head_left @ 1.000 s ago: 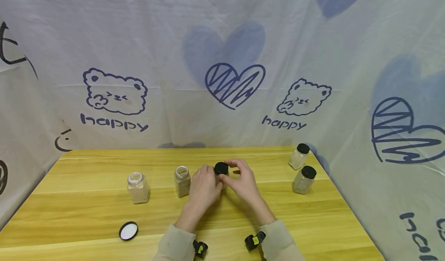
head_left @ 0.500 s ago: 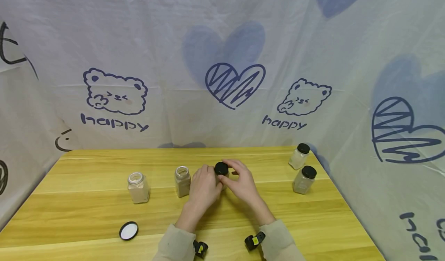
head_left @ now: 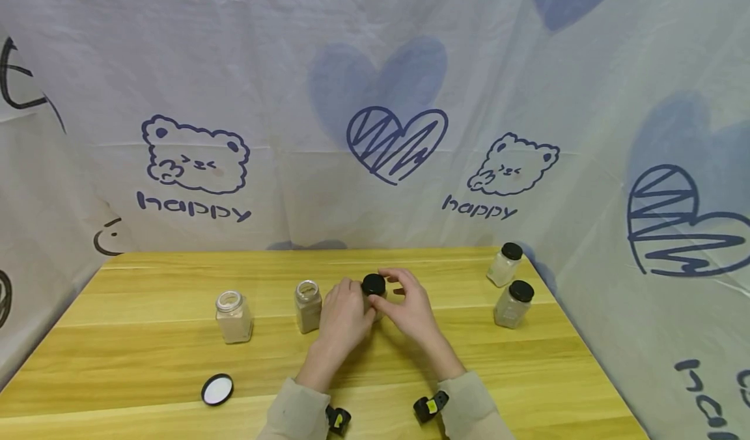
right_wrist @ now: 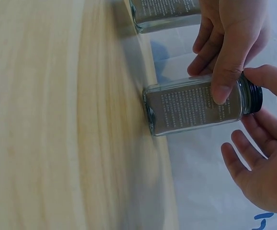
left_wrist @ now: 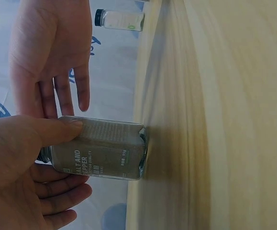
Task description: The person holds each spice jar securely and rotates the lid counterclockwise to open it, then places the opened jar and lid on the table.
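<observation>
A glass spice jar (right_wrist: 191, 105) labelled salt and pepper stands upright on the table, filled with a grey-brown powder. My left hand (head_left: 346, 313) grips its body, thumb on the near side and fingers round the other, as the left wrist view shows. On top sits a black screw lid (head_left: 374, 284), pinched between the thumb and fingers of my right hand (head_left: 408, 303). Just left of my left hand is an uncovered jar (head_left: 308, 310) of similar powder. Another lidless jar (head_left: 234, 323), with paler contents, stands farther left.
A black lid (head_left: 217, 389) lies with its white inside up on the wooden table (head_left: 146, 355) at the front left. Two black-capped jars, a nearer jar (head_left: 511, 306) and a farther jar (head_left: 502, 267), stand at the right. A printed cloth (head_left: 281, 101) hangs behind the table.
My right fingers shift slightly about the black lid. The left hand and the jars stay where they were.
</observation>
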The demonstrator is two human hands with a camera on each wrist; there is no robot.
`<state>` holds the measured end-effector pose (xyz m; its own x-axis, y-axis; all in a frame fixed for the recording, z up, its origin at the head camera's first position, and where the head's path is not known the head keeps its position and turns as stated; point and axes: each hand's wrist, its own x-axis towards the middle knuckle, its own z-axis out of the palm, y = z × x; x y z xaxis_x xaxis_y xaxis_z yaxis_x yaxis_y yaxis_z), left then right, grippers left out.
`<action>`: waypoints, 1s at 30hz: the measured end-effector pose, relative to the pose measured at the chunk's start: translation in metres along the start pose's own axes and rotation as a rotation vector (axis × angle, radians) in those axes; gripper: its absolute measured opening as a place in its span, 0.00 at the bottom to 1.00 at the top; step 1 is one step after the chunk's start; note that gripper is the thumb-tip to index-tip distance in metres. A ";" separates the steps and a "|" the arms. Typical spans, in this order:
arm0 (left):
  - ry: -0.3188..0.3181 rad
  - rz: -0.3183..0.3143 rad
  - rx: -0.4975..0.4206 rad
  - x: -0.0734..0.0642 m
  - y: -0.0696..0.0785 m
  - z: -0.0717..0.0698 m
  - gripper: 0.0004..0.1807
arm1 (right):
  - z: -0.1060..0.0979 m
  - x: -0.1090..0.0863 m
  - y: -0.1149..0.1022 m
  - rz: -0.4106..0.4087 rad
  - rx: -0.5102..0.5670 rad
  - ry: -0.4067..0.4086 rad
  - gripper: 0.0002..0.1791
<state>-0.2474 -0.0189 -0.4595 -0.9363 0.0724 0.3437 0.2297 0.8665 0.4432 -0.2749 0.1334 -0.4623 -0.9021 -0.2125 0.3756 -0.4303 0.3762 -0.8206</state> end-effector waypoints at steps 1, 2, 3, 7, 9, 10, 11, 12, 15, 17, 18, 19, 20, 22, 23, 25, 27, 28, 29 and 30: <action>-0.001 -0.001 -0.002 0.000 0.000 0.000 0.23 | 0.000 0.000 0.000 0.004 -0.001 0.003 0.26; -0.003 -0.002 -0.004 0.000 0.000 0.000 0.23 | 0.000 0.000 -0.001 0.006 -0.004 0.005 0.26; -0.005 -0.004 -0.006 0.000 0.000 0.000 0.23 | -0.001 0.000 -0.001 0.009 -0.009 0.007 0.26; -0.006 -0.002 -0.004 0.000 0.000 0.000 0.23 | 0.000 0.000 0.000 0.014 -0.024 0.001 0.26; -0.003 0.001 0.003 0.000 0.000 0.000 0.23 | 0.000 0.000 0.000 0.006 -0.032 -0.005 0.26; 0.001 0.004 0.007 -0.001 0.000 0.000 0.23 | 0.001 0.000 0.000 0.002 -0.032 -0.010 0.26; 0.006 0.008 0.012 -0.001 0.000 0.000 0.23 | 0.001 0.000 0.000 -0.001 -0.031 -0.015 0.26; 0.012 0.011 0.014 -0.001 0.000 0.000 0.23 | 0.002 0.000 0.000 -0.004 -0.032 -0.020 0.26; 0.027 0.016 0.015 -0.001 0.000 0.001 0.22 | 0.003 -0.001 -0.001 -0.003 -0.029 -0.033 0.28; 0.037 0.019 0.013 -0.001 0.000 0.001 0.20 | 0.004 -0.001 -0.001 0.001 -0.025 -0.042 0.29; 0.040 0.020 0.012 -0.001 0.000 0.001 0.20 | 0.004 -0.001 -0.001 0.000 -0.026 -0.047 0.29; 0.043 0.021 0.012 -0.001 0.000 0.001 0.20 | 0.005 -0.002 -0.001 -0.001 -0.025 -0.052 0.29; 0.044 0.022 0.013 -0.001 0.000 0.001 0.20 | 0.005 -0.002 -0.001 -0.003 -0.022 -0.057 0.30; 0.044 0.022 0.015 -0.001 0.000 0.001 0.20 | 0.005 -0.002 0.000 -0.012 -0.019 -0.066 0.30; 0.042 0.023 0.016 -0.001 0.000 0.001 0.21 | 0.005 -0.002 0.001 -0.015 -0.018 -0.070 0.30; 0.041 0.023 0.015 -0.001 0.000 0.001 0.21 | 0.005 -0.002 0.001 -0.019 -0.016 -0.074 0.30; 0.041 0.023 0.012 -0.001 0.000 0.001 0.21 | 0.005 -0.002 0.001 -0.014 -0.010 -0.070 0.31; 0.041 0.024 0.011 -0.001 0.000 0.001 0.21 | 0.005 -0.002 0.001 -0.008 -0.003 -0.066 0.31; 0.042 0.024 0.010 -0.001 0.000 0.001 0.21 | 0.006 -0.001 0.001 0.000 0.007 -0.059 0.31; 0.043 0.024 0.008 -0.001 0.000 0.001 0.21 | 0.006 -0.001 0.001 0.011 0.018 -0.049 0.31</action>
<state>-0.2468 -0.0187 -0.4608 -0.9181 0.0720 0.3898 0.2497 0.8687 0.4278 -0.2739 0.1286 -0.4660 -0.9040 -0.2526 0.3450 -0.4190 0.3625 -0.8325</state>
